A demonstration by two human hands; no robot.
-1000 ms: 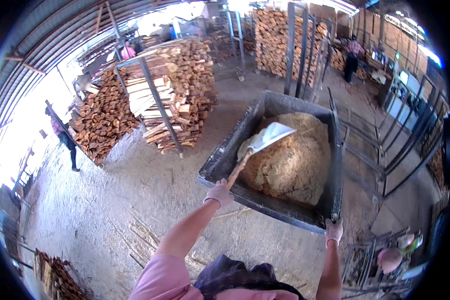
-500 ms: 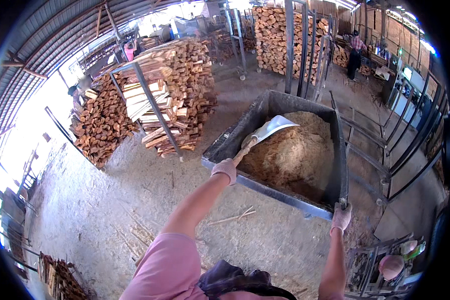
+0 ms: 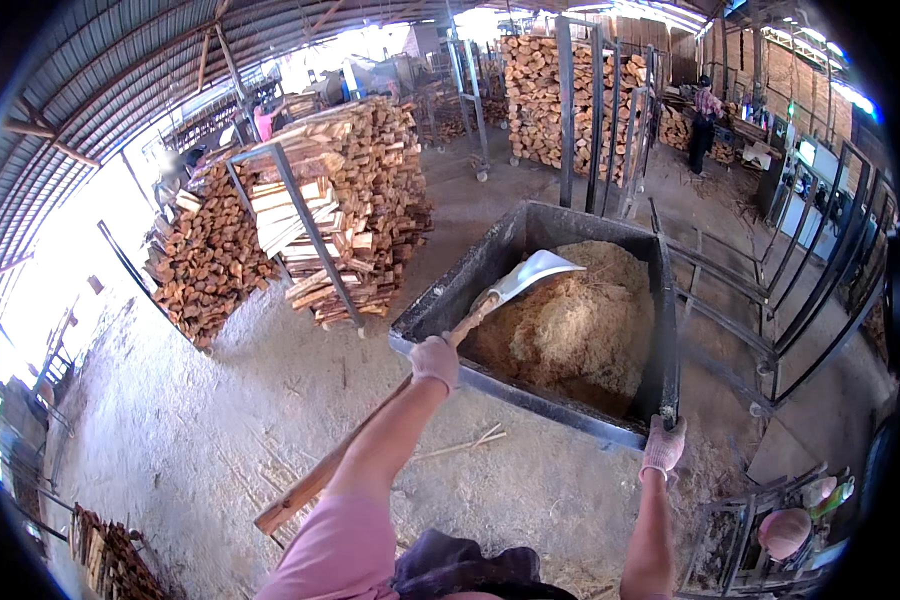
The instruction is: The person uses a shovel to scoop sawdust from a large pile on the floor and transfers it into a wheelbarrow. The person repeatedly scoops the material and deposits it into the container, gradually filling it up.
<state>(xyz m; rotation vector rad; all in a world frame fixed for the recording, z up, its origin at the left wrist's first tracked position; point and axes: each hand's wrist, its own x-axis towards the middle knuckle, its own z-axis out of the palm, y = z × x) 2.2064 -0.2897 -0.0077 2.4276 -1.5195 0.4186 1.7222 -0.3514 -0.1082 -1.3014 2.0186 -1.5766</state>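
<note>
My gloved left hand (image 3: 435, 362) is closed round the wooden handle of a shovel (image 3: 542, 272), beside the near left corner of a black bin (image 3: 510, 385). The shovel's pale metal blade lies on a heap of sawdust (image 3: 595, 320) inside the bin. Its handle slants over the near rim and runs back beneath my left forearm, the end showing past it. At the bin's near right corner, my gloved right hand (image 3: 663, 447) grips the rim. The fingertips of both hands are partly hidden.
Metal racks hold stacked split wood (image 3: 360, 190) ahead on the left and more (image 3: 570, 100) behind the bin. Bare metal frames (image 3: 760, 330) stand close on the right. Thin sticks (image 3: 465, 443) lie on the floor. A person (image 3: 705, 120) stands far right; others are at the left.
The bin, shovel and both hands appear lower and slightly further left in the picture. More of the shovel handle now shows behind my left forearm. Both grips stay closed.
</note>
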